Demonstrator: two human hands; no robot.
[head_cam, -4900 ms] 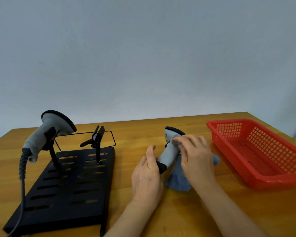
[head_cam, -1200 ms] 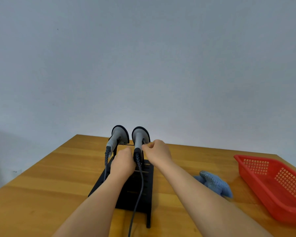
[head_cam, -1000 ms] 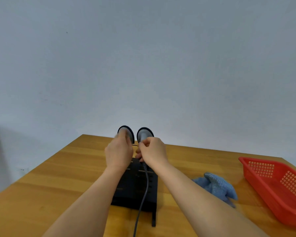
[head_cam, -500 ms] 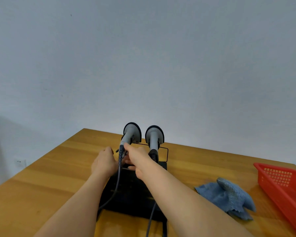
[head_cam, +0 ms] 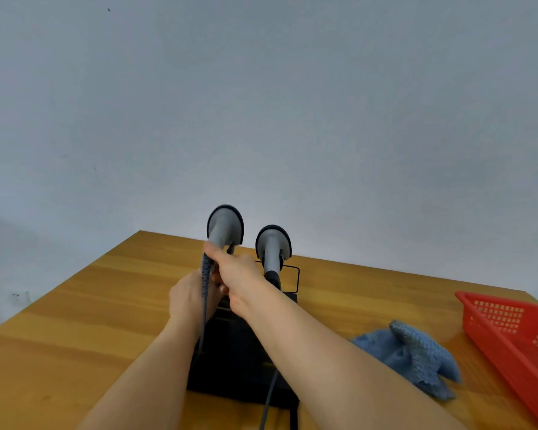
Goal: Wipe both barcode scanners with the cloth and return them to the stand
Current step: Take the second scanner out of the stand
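Landmark: the black stand (head_cam: 243, 364) sits on the wooden table (head_cam: 75, 324), near its middle.
Left scanner: the grey scanner on the left (head_cam: 223, 228) is raised over the stand's far end, its head higher than its neighbour's; whether it is seated in a cradle cannot be told, since the hands hide its lower part.
Right scanner: the other grey scanner (head_cam: 273, 246) stands upright in the stand's far right cradle, with no hand on it.
Right hand: the right hand (head_cam: 239, 274) reaches across the stand and grasps the left scanner's handle just below the head.
Left hand: the left hand (head_cam: 190, 297), at the stand's left edge, is closed around the coiled cable (head_cam: 205, 274) under that scanner.
Cloth: the blue cloth (head_cam: 413, 356) lies crumpled on the table to the right of the stand, apart from it, untouched.
Basket: a red basket (head_cam: 510, 330) lies further right of the stand, beyond the cloth.
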